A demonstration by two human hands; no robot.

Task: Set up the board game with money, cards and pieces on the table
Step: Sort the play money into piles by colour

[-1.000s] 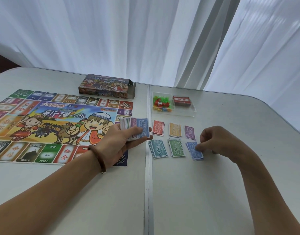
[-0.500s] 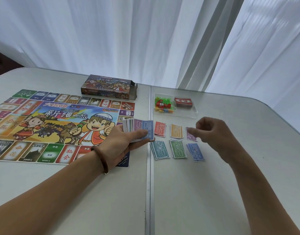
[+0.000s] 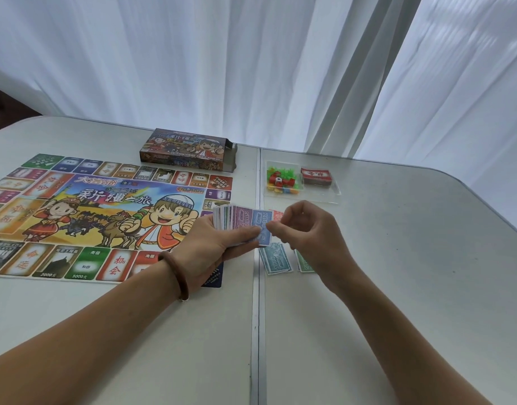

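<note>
On a white table (image 3: 397, 258), the left hand (image 3: 210, 249) grips a fanned stack of money (image 3: 236, 220), fingers curled beneath and thumb across the front; the right hand (image 3: 306, 232), fingers curled, pinches the front blue note (image 3: 264, 232) at its right edge; just nearer lie a teal pile (image 3: 276, 260) and a green pile (image 3: 303, 263), the latter partly hidden by the right hand; the board (image 3: 99, 211) lies flat at left, its box (image 3: 190, 150) beyond; further right, a clear tray (image 3: 324, 194) holds coloured pieces (image 3: 280, 179) and red cards (image 3: 315, 176).

Blue top note (image 3: 263, 226), teal pile (image 3: 276, 260), red cards (image 3: 315, 176).
</note>
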